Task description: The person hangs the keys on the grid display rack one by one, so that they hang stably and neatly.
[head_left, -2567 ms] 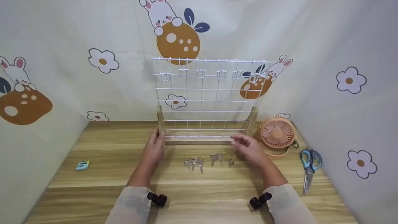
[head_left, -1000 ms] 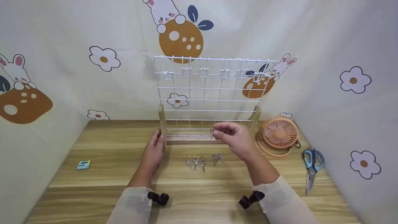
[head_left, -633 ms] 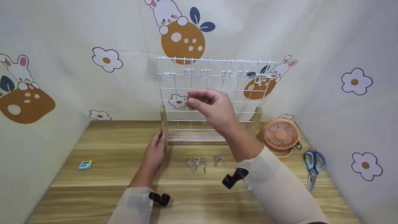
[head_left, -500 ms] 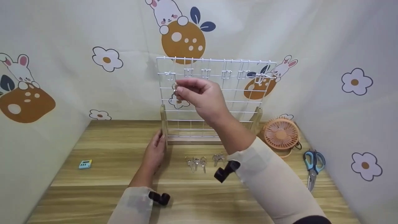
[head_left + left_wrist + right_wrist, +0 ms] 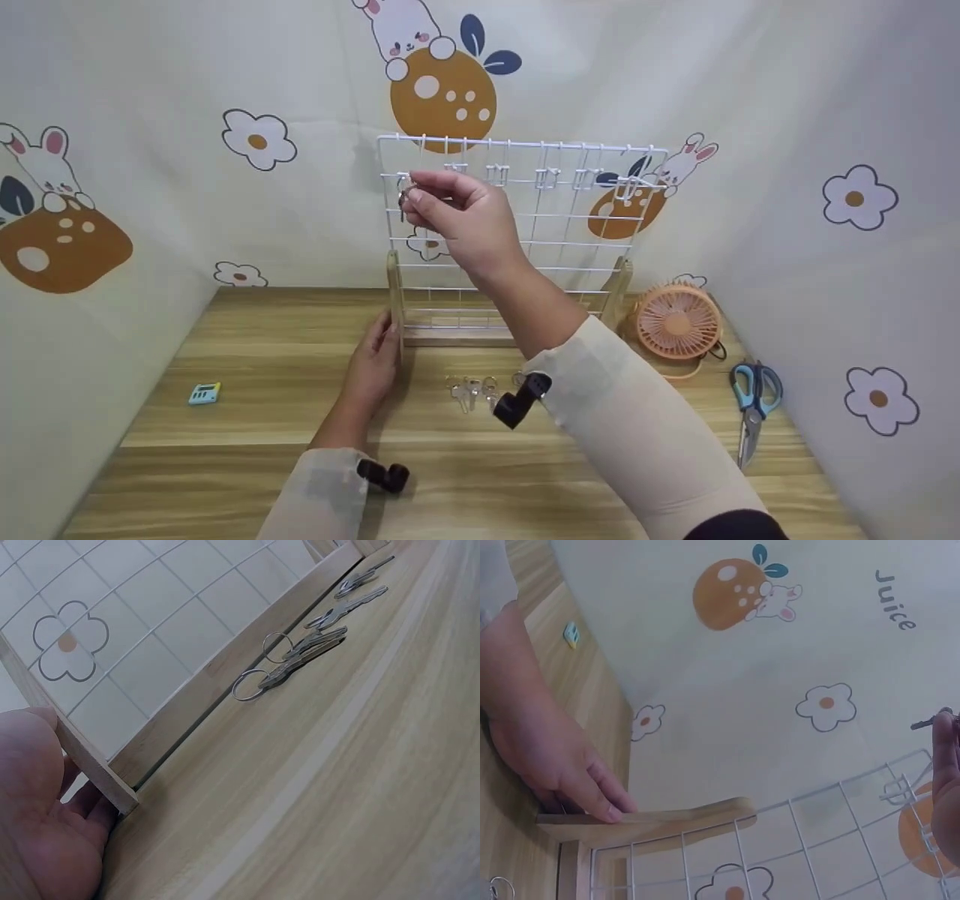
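A white wire grid rack (image 5: 525,241) with small hooks along its upper part stands on wooden legs. The right hand (image 5: 469,225) pinches a key on a ring (image 5: 403,196) at the leftmost hook, whose contact with the ring cannot be made out. In the right wrist view the key (image 5: 924,722) sticks out from the fingertips of the right hand (image 5: 946,787). Low down, the left hand (image 5: 373,367) grips the rack's left wooden leg (image 5: 395,300); the left wrist view shows that hand (image 5: 45,817) curled around the leg (image 5: 90,757).
Several keys on rings (image 5: 472,390) lie in front of the rack, partly behind the right wrist's camera. An orange fan (image 5: 679,322) and blue-handled scissors (image 5: 752,409) are at the right. A small blue timer (image 5: 204,394) lies at the left.
The right hand has picked up a key from the table's right side and carried it up and left to the leftmost hook. The left hand has stayed on the leg.
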The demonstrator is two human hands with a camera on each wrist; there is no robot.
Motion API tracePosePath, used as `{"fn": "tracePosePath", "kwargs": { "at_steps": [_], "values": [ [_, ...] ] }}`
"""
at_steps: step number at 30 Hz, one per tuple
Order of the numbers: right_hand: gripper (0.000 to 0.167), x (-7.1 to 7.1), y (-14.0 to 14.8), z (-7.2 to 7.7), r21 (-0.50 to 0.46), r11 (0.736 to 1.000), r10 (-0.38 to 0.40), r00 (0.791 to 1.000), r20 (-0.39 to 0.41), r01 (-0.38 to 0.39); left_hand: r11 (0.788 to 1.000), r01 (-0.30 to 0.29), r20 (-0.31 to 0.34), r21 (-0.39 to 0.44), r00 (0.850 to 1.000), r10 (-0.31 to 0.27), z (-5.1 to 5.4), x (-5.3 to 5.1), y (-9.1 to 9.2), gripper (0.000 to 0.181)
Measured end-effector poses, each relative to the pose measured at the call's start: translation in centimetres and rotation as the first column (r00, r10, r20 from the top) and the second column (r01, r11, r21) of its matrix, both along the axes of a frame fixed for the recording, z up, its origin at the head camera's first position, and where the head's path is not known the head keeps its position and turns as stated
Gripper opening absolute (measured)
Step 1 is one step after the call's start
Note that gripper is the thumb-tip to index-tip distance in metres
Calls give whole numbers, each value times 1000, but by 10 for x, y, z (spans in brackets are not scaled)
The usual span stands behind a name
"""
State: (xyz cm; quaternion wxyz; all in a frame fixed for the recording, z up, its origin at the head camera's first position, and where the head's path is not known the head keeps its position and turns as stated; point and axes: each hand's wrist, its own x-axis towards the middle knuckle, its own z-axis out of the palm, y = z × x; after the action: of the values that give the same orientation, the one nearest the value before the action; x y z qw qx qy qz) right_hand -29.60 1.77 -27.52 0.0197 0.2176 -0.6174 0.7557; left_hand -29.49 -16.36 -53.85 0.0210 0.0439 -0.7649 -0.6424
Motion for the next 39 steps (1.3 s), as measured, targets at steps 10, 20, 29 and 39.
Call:
{"fn": "tracePosePath", "kwargs": {
  "at_steps": [10,20,29,39],
  "values": [
    [22,8,44,-52,37,997,-64,998,9,63,1000,16,-36,1,999,-16,-2,-1,1,61],
    [23,12,119,-137,196,980,-56,995,87,38,1000,9,-24,26,1000,-8,-1,-1,2,59],
    [33,5,158,-197,329,944,-90,984,153,35,1000,2,-11,6,1000,-2,-3,0,1,62],
    [37,-7,179,-246,400,915,-166,950,264,49,1000,-6,-25,-22,1000,6,-2,-1,1,59]
  ]
}}
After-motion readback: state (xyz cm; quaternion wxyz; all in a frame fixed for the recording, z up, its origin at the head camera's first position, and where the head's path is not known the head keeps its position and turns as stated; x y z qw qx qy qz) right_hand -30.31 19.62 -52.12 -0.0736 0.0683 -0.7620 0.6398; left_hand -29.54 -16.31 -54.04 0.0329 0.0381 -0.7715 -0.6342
